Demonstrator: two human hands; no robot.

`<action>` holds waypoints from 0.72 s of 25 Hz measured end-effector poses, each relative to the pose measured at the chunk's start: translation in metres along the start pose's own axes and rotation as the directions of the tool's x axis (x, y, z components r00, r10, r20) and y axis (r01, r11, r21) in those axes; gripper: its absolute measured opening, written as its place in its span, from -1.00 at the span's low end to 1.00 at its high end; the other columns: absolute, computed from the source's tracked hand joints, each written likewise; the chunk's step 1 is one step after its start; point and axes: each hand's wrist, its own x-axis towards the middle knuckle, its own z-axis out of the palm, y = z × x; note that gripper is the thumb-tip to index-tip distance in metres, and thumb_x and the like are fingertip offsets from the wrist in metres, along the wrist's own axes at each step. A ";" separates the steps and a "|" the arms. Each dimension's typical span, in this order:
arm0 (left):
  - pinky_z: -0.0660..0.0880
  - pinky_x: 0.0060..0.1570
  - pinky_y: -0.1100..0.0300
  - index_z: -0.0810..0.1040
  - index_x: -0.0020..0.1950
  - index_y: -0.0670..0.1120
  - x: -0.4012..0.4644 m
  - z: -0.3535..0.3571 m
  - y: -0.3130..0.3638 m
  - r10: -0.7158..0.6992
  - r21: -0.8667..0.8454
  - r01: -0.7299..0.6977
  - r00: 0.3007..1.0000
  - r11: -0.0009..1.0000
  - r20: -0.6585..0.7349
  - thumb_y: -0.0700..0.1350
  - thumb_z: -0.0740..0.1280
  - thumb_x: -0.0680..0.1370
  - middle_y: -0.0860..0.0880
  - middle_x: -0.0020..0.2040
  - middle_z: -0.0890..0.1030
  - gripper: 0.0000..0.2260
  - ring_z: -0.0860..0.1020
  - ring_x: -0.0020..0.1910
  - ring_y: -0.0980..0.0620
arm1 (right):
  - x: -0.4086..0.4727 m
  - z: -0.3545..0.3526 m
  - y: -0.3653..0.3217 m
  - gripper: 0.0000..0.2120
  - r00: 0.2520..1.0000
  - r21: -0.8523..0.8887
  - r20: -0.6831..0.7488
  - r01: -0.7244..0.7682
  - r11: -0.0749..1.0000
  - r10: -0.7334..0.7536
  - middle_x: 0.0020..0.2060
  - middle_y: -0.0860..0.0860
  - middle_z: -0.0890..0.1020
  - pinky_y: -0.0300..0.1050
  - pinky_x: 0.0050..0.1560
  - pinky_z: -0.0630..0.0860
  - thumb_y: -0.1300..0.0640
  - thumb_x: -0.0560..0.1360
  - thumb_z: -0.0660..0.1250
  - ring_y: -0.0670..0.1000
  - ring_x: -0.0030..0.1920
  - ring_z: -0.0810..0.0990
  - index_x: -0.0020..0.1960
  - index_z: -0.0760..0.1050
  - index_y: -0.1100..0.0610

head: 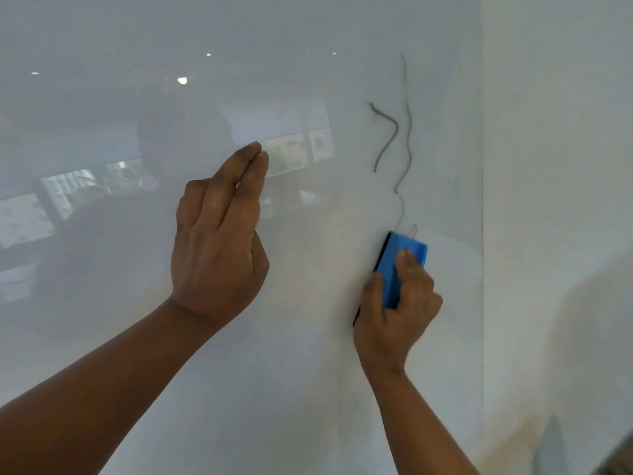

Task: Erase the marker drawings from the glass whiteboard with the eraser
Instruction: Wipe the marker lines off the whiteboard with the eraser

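Note:
The glass whiteboard [171,337] fills most of the view and mirrors a room. Two wavy grey marker lines remain on its right part: a short one [387,138] and a longer one [407,132] that runs down toward the eraser. My right hand [397,313] grips a blue eraser [399,265] with a black felt side, pressed flat on the glass just below the longer line's lower end. My left hand [219,234] is raised in front of the board left of the marks, fingers straight and held together, holding nothing.
The board's right edge [483,234] runs vertically, with a plain white wall [555,166] beyond it. A grey object [551,450] pokes up at the bottom right corner. Ceiling lights and windows show as reflections in the glass.

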 end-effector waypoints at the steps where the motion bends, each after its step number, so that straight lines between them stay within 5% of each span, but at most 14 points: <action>1: 0.41 0.25 -0.01 0.35 0.51 -0.22 0.000 0.001 0.000 -0.004 -0.001 0.004 1.000 1.000 0.003 -0.43 0.08 0.49 -0.16 0.48 0.40 -0.43 0.44 0.14 -0.21 | 0.006 0.011 -0.011 -0.61 1.000 0.029 -0.011 0.001 1.000 -0.001 0.23 0.19 0.65 -0.08 0.13 0.33 0.24 0.52 0.39 0.18 0.14 0.63 0.34 0.51 0.14; 4: 0.41 0.26 -0.02 0.32 0.52 -0.21 0.000 0.003 0.000 -0.015 0.029 0.015 1.000 0.999 0.000 -0.41 0.10 0.53 -0.18 0.49 0.38 -0.46 0.45 0.19 -0.22 | -0.023 0.018 -0.037 -0.59 0.968 0.081 0.114 0.213 0.974 -0.221 0.28 0.07 0.64 -0.20 0.19 0.33 0.15 0.52 0.40 0.05 0.14 0.62 0.36 0.52 0.08; 6: 0.41 0.24 -0.05 0.29 0.54 -0.20 0.003 0.004 0.002 -0.044 0.048 0.043 0.999 0.998 0.013 -0.40 0.10 0.52 -0.17 0.50 0.37 -0.45 0.43 0.21 -0.22 | -0.025 0.004 -0.025 -0.60 0.956 0.087 0.159 0.236 0.968 -0.247 0.27 0.11 0.64 -0.10 0.15 0.42 0.16 0.51 0.40 0.10 0.10 0.62 0.35 0.53 0.10; 8: 0.39 0.22 -0.06 0.29 0.54 -0.19 0.008 0.003 0.007 -0.091 0.062 0.089 0.996 0.994 0.025 -0.39 0.09 0.48 -0.14 0.51 0.35 -0.40 0.41 0.20 -0.21 | 0.005 0.000 -0.008 -0.62 0.996 0.033 0.063 0.054 0.998 -0.056 0.20 0.20 0.65 0.00 0.13 0.44 0.21 0.51 0.38 0.21 0.09 0.63 0.33 0.52 0.16; 10: 0.36 0.17 -0.07 0.29 0.54 -0.17 0.015 0.006 0.012 -0.122 0.080 0.118 0.992 0.990 0.039 -0.39 0.09 0.44 -0.12 0.52 0.34 -0.36 0.40 0.19 -0.21 | 0.042 0.013 -0.009 -0.59 0.992 0.051 -0.041 -0.117 0.992 0.119 0.22 0.16 0.65 -0.17 0.19 0.32 0.23 0.51 0.38 0.20 0.13 0.62 0.35 0.51 0.16; 13: 0.35 0.12 -0.09 0.29 0.54 -0.17 0.025 0.010 0.015 -0.126 0.098 0.121 0.990 0.988 0.056 -0.40 0.11 0.42 -0.12 0.51 0.34 -0.34 0.40 0.15 -0.22 | 0.026 0.020 -0.014 -0.59 0.999 0.042 0.036 0.025 0.999 -0.026 0.28 0.08 0.63 -0.27 0.19 0.28 0.14 0.53 0.36 0.00 0.18 0.57 0.38 0.51 0.10; 15: 0.36 0.12 -0.10 0.30 0.53 -0.18 0.030 0.010 0.016 -0.133 0.102 0.125 0.988 0.987 0.073 -0.43 0.11 0.41 -0.13 0.50 0.35 -0.34 0.38 0.13 -0.21 | 0.010 0.002 -0.005 -0.60 0.999 0.068 0.032 0.016 0.998 -0.018 0.25 0.12 0.63 -0.16 0.19 0.36 0.14 0.53 0.36 0.05 0.15 0.57 0.37 0.50 0.13; 18: 0.38 0.14 -0.15 0.31 0.52 -0.20 0.039 0.010 0.019 -0.123 0.104 0.110 0.985 0.988 0.120 -0.49 0.16 0.39 -0.15 0.48 0.37 -0.32 0.38 0.13 -0.22 | 0.045 0.009 0.009 -0.61 0.975 0.092 -0.072 -0.205 0.974 0.212 0.18 0.13 0.65 0.18 0.16 0.51 0.22 0.51 0.38 0.10 0.11 0.60 0.33 0.52 0.18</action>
